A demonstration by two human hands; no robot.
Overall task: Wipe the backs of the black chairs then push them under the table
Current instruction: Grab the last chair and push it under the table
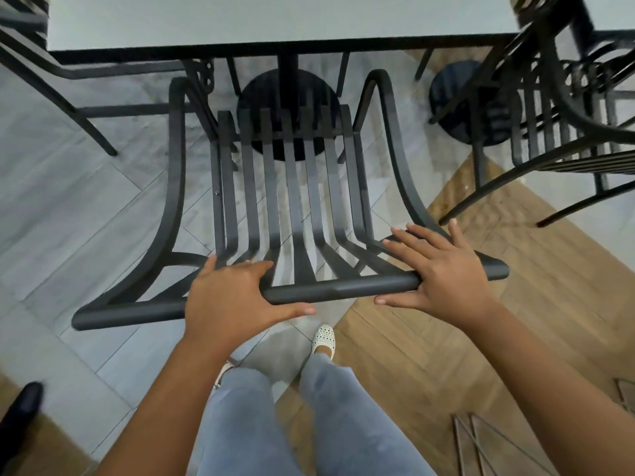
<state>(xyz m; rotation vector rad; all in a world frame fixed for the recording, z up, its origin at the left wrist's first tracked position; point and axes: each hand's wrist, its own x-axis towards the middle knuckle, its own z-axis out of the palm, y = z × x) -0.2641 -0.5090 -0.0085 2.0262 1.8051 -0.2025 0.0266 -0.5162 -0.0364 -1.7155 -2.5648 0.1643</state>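
Left hand on chair top rail, fingers over front, thumb under, loosely gripping. Right hand spread flat on rail. No cloth visible. Chair faces desk, seat front just under edge; stance suits pushing.

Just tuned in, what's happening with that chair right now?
A person stands behind a black chair with both hands on its top rail. The left hand wraps the rail, thumb underneath. The right hand lies flat on it, fingers spread. The chair faces the table, with the front of its seat at about the table's edge and most of it not yet underneath. No cloth is visible in either hand.
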